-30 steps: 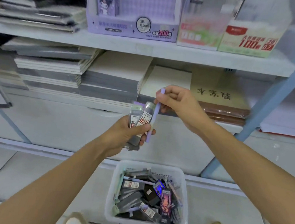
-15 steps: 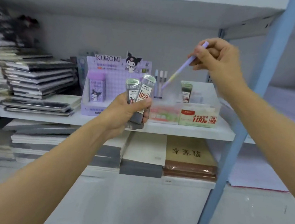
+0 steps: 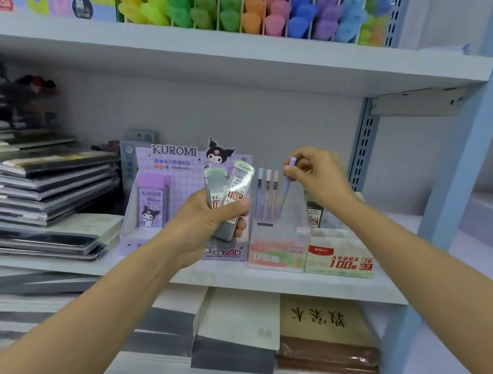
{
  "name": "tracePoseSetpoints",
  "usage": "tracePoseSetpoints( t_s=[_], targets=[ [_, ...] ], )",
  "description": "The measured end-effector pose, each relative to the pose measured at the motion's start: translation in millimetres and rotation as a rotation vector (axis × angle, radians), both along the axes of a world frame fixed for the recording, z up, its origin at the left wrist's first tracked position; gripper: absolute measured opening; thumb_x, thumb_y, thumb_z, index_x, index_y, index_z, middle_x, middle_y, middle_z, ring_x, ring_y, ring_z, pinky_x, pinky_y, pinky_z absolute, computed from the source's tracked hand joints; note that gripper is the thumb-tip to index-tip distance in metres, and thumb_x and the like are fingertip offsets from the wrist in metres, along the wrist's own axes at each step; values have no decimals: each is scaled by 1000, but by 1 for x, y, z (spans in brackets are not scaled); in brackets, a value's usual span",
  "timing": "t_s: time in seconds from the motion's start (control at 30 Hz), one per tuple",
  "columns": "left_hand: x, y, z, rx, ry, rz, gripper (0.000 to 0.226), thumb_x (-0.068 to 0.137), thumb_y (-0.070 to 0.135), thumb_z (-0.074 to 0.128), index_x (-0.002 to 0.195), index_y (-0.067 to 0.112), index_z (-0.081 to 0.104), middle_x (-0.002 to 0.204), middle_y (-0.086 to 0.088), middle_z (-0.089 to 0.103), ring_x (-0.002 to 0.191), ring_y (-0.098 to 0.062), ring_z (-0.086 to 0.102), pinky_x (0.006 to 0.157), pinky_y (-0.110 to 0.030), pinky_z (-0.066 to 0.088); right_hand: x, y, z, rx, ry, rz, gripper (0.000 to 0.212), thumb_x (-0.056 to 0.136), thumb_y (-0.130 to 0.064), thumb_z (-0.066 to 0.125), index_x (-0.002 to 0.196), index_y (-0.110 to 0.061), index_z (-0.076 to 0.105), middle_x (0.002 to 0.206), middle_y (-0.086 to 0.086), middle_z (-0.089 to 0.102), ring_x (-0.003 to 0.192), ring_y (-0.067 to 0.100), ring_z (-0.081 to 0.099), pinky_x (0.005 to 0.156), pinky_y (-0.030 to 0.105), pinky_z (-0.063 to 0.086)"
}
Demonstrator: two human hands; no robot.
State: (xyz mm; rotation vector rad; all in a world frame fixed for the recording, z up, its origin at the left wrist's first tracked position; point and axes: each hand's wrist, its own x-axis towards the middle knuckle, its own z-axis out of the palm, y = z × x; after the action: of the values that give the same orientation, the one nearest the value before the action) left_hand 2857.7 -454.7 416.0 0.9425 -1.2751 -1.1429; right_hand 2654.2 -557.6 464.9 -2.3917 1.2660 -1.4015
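Observation:
My left hand (image 3: 203,225) grips two grey pencil-lead cases (image 3: 229,191) upright in front of the middle shelf. My right hand (image 3: 318,177) pinches the top of a thin purple pen (image 3: 286,185) and holds it upright, its lower end inside a clear display box (image 3: 278,246). Three similar pastel pens (image 3: 266,189) stand in that box just to its left.
A purple Kuromi display box (image 3: 157,194) stands left of the clear box, a white lead box marked 100 (image 3: 340,260) right of it. Stacked notebooks (image 3: 37,189) fill the shelf's left. Coloured highlighters (image 3: 230,1) line the shelf above. A blue upright post (image 3: 453,212) stands at right.
The view rose from the floor basket to the shelves. My right hand carried the purple pen up and then lowered it into the clear box. My left hand kept its hold on the lead cases.

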Motion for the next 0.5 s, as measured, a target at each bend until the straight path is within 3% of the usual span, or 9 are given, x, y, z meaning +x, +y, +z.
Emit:
tracePoseSetpoints(
  t_s=[0.13,0.27,0.4,0.5],
  targets=[
    [1,-12,2,-4,-18,-6,37,73,30,74,98,7,60,65,-6,66,55,-15,62,56,-30,47,-1,-9,-7,-10,88,-15,6,88,-23,67,89,-18,66,75,-10,68,75,9,64,69,18,45],
    [1,-19,4,2,-20,-13,31,77,25,74,97,7,61,66,-5,66,54,-15,62,48,-26,52,-6,-18,-10,39,102,6,5,88,-24,68,88,-21,64,72,-8,68,73,9,64,63,21,42],
    [-1,-24,5,4,-29,-9,23,78,21,75,93,9,63,65,-5,67,53,-15,62,48,-25,53,-9,-27,-9,46,53,-7,23,87,-20,70,101,-17,53,73,9,71,67,18,61,58,10,41],
    [-3,-26,5,0,-34,-17,15,79,19,74,86,11,64,64,-5,66,52,-15,61,47,-25,52,-5,-32,-8,-15,62,-43,23,81,-21,75,93,-17,56,83,-1,67,75,14,58,65,20,44]
  ],
)
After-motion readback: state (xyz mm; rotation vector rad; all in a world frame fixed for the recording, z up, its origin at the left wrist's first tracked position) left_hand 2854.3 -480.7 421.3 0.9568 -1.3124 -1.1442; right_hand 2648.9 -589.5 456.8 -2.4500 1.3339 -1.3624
